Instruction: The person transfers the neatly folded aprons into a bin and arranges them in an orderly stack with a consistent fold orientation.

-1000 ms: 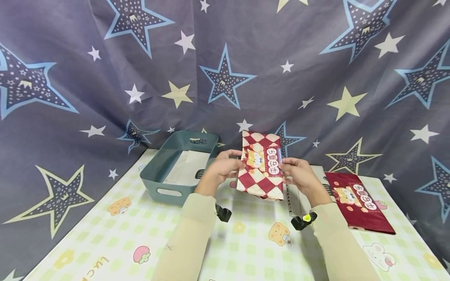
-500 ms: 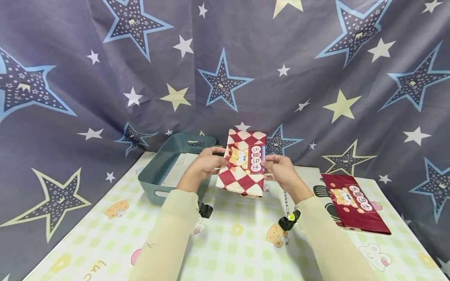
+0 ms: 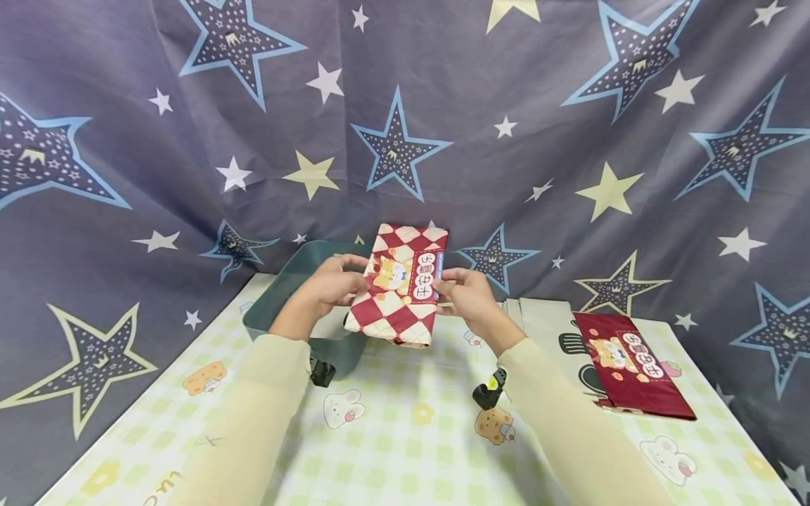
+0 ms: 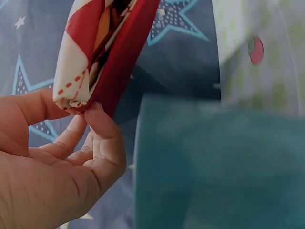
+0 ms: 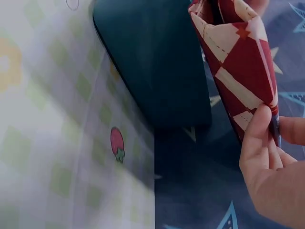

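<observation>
A folded red-and-cream checked cloth (image 3: 401,320), with a cartoon dog and a lettered patch, is held up between both hands. My left hand (image 3: 332,284) pinches its left edge; in the left wrist view, thumb and fingertips grip the lower corner of the layered cloth (image 4: 78,40). On the opposite edge, beside the blue strip, my right hand (image 3: 468,295) pinches with thumb on one face and fingers on the other, as the right wrist view also shows. The cloth overlaps the right side of a teal plastic bin (image 3: 344,355). Inside the bin, a pale flat piece (image 3: 332,323) shows partly behind the left hand.
At the table's right lies a dark red folded cloth (image 3: 639,372) with the same dog print. It overlaps a cream cloth (image 3: 544,327) bearing black utensil prints. A star-patterned curtain (image 3: 405,105) hangs behind the checked tablecloth (image 3: 392,436).
Both hands have carried the checked cloth leftward, from the table's middle to the bin's right side, tilting it slightly. The bin and the dark red cloth stay on the table.
</observation>
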`<act>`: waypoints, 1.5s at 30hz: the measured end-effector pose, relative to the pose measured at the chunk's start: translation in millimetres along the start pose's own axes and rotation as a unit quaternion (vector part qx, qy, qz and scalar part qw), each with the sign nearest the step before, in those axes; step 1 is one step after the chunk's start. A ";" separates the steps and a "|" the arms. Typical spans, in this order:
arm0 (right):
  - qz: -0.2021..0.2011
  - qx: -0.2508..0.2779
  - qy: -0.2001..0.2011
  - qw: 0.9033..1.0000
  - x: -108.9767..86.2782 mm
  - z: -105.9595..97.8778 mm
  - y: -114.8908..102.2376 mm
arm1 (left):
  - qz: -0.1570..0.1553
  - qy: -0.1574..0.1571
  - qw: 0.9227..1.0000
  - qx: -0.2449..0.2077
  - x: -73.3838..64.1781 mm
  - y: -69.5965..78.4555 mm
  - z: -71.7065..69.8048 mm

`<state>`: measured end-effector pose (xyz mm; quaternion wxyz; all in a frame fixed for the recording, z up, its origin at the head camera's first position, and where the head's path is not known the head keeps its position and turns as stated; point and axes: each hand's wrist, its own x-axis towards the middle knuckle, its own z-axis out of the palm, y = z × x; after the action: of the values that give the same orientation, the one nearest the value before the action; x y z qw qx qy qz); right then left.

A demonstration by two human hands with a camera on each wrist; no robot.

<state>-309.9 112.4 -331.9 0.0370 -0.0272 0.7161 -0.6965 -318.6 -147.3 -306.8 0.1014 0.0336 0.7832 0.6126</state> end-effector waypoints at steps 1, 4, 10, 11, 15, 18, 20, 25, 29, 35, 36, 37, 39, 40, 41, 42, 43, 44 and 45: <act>-0.003 0.004 -0.003 1.000 0.6 4.3 -0.2 | 0.001 0.001 1.000 0.007 -1.3 0.0 -4.3; -0.010 0.013 -0.008 1.000 1.4 16.6 -0.3 | 0.002 0.004 1.000 0.024 -5.4 -0.1 -16.0; -0.018 0.025 -0.012 0.999 2.5 40.0 -1.6 | 0.003 0.002 0.999 0.048 -12.8 -2.3 -36.1; -0.020 0.027 -0.013 0.999 2.5 43.7 -2.8 | 0.003 0.001 0.999 0.047 -14.1 -2.3 -39.0; -0.016 0.046 -0.012 0.999 2.5 56.6 -9.6 | 0.004 0.002 0.999 0.036 -17.6 -1.1 -49.2; 0.000 0.066 -0.008 0.998 3.7 66.6 -15.3 | 0.007 0.004 0.999 0.040 -18.6 -1.6 -58.8; 0.012 0.079 -0.008 0.997 5.1 73.0 -18.0 | 0.006 0.008 0.999 0.045 -18.2 -3.0 -65.2; 0.038 0.097 -0.019 0.994 10.5 86.0 -20.0 | -0.008 0.014 0.999 0.045 -17.5 -7.9 -77.9; 0.055 0.114 -0.046 0.991 14.1 92.1 -18.2 | -0.021 0.022 0.999 0.039 -17.8 -12.3 -86.2; 0.075 0.195 -0.109 0.972 15.4 96.1 -14.0 | -0.038 0.041 0.997 0.055 -16.7 -17.6 -101.1; 0.079 0.209 -0.118 0.968 14.9 96.5 -13.6 | -0.039 0.045 0.996 0.061 -16.0 -19.0 -103.0; 0.082 0.222 -0.128 0.963 14.7 97.0 -13.5 | -0.040 0.053 0.996 0.063 -15.6 -20.1 -104.5; 0.087 0.242 -0.148 0.955 13.8 98.8 -13.9 | -0.036 0.060 0.995 0.074 -15.5 -22.5 -107.9; 0.085 0.248 -0.158 0.952 13.3 99.7 -14.1 | -0.034 0.062 0.994 0.078 -15.1 -23.4 -109.2; 0.084 0.253 -0.166 0.950 13.1 100.6 -14.4 | -0.034 0.065 0.994 0.079 -15.0 -24.0 -110.3; 0.082 0.257 -0.173 0.947 12.9 101.6 -14.7 | -0.034 0.067 0.994 0.077 -15.0 -24.3 -111.4; 0.080 0.258 -0.178 0.946 12.9 102.6 -15.0 | -0.035 0.067 0.994 0.074 -15.1 -24.4 -112.3; 0.079 0.254 -0.179 0.947 13.0 103.7 -15.2 | -0.034 0.063 0.994 0.077 -15.5 -24.3 -113.1; 0.075 0.244 -0.176 0.951 13.0 104.5 -15.3 | -0.036 0.066 0.994 0.080 -15.8 -24.0 -113.3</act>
<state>-313.6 6.7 -319.7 0.2195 -0.0856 0.5066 -0.8294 -324.1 -263.9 -302.2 0.0684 -0.0272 0.8354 0.5447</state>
